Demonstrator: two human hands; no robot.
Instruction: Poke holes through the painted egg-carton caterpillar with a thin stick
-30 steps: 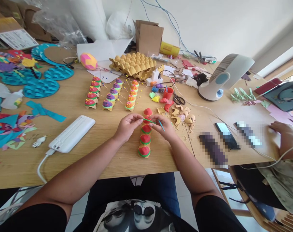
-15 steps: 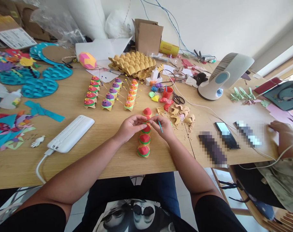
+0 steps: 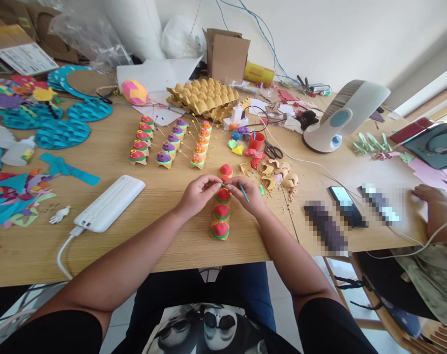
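A strip of egg-carton cups (image 3: 220, 230) lies in front of me, capped with red modelling clay and edged in green. Over its second cup from the far end, the fingertips of my left hand (image 3: 193, 197) and my right hand (image 3: 252, 195) meet. Between them is a thin piece of green clay (image 3: 223, 184), pinched from both sides. A slim blue stick (image 3: 244, 193) also rests in my right hand, jutting out between the fingers. The farthest red cup (image 3: 225, 170) shows just beyond my fingertips.
Three finished-looking cup rows, red (image 3: 138, 156), purple (image 3: 164, 157) and orange (image 3: 197, 160), stand behind, pins sticking out. A white power bank (image 3: 110, 202) lies left. Carton scraps (image 3: 289, 179), a red cup (image 3: 256, 141), scissors (image 3: 273, 151), a fan (image 3: 334, 125), a phone (image 3: 346, 206) and another person's hand (image 3: 430, 196) are right.
Both hands stay over the same cup; the left fingers have drawn closer together on the green clay. The whole view has shifted very slightly.
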